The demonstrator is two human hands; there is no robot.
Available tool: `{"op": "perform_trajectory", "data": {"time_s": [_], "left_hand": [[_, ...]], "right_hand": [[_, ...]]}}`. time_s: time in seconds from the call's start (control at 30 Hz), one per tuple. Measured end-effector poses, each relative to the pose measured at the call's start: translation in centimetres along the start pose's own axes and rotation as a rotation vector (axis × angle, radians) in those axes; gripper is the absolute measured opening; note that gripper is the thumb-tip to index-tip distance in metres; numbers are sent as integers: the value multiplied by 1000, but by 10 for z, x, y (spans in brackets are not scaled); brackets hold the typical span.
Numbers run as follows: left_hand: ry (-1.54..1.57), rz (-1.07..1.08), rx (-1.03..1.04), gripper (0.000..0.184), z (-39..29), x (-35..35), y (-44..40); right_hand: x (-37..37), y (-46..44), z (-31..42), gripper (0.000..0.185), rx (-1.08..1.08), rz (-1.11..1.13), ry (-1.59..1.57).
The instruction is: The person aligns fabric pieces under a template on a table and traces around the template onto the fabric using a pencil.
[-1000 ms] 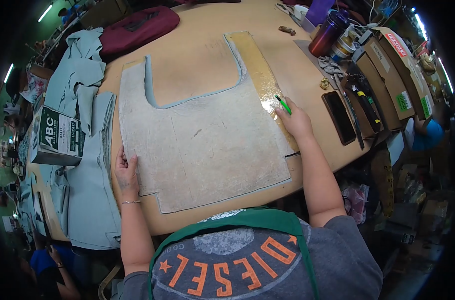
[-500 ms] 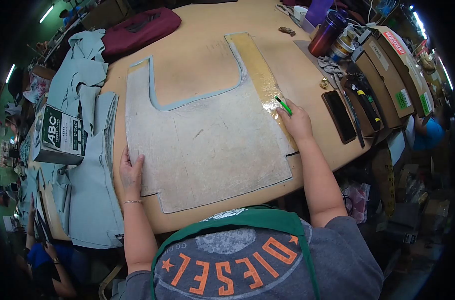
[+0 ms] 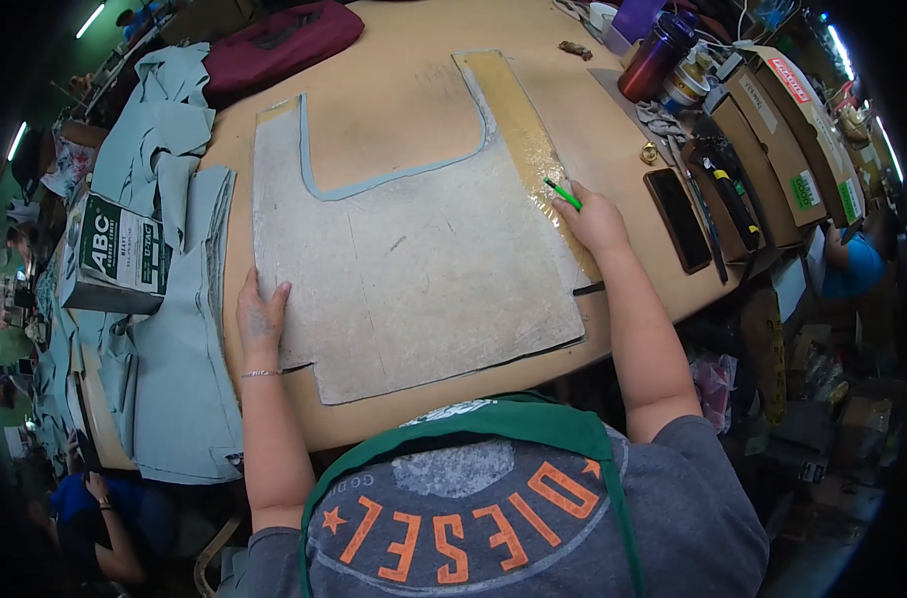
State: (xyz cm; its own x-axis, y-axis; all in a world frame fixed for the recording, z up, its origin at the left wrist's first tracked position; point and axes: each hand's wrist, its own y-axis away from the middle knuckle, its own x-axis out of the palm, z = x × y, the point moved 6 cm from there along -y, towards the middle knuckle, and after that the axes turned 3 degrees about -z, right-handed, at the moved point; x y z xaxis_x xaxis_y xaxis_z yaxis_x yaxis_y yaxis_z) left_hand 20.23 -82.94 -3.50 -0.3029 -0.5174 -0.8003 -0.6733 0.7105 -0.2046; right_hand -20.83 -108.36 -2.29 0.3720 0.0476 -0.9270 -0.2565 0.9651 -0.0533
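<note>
A large pale grey pattern board [image 3: 424,289] with a U-shaped cutout lies flat in front of me. Shiny yellowish tape [image 3: 518,115] covers its right arm. Light blue material [image 3: 399,184] shows as a rim along the cutout; how far it extends beneath is hidden. My left hand [image 3: 261,314] rests at the board's left edge, thumb apart from the extended fingers. My right hand [image 3: 595,221] is closed round a green pen [image 3: 563,193], above the taped right edge. The pen's tip points up and left over the tape; whether it touches cannot be seen.
Grey-blue sheets [image 3: 186,379] lie at the left beside a can labelled ABC [image 3: 117,254]. A maroon bag [image 3: 284,40] is at the back. A phone [image 3: 677,219], tumbler [image 3: 657,58] and cardboard boxes [image 3: 767,149] stand right. Another person [image 3: 100,518] sits lower left.
The whole view has shifted slightly, so the table and board appear higher. Both hands keep about the same places at the board's edges, and the pen lies a little flatter.
</note>
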Motion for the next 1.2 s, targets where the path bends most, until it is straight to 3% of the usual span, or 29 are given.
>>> {"op": "perform_trajectory", "data": {"time_s": [0.63,0.8,1.2], "left_hand": [[-8,1,38,65,-4,2,-5],[-40,-38,36,64,6,3,0],[-9,-49,51,67,-1,4,13]], "right_hand": [[8,-5,-11,50,-18,-22,-6],[12,-12,-19,51,-155,-2,-136],[12,10,-18,39,-140,-295,-86]]}}
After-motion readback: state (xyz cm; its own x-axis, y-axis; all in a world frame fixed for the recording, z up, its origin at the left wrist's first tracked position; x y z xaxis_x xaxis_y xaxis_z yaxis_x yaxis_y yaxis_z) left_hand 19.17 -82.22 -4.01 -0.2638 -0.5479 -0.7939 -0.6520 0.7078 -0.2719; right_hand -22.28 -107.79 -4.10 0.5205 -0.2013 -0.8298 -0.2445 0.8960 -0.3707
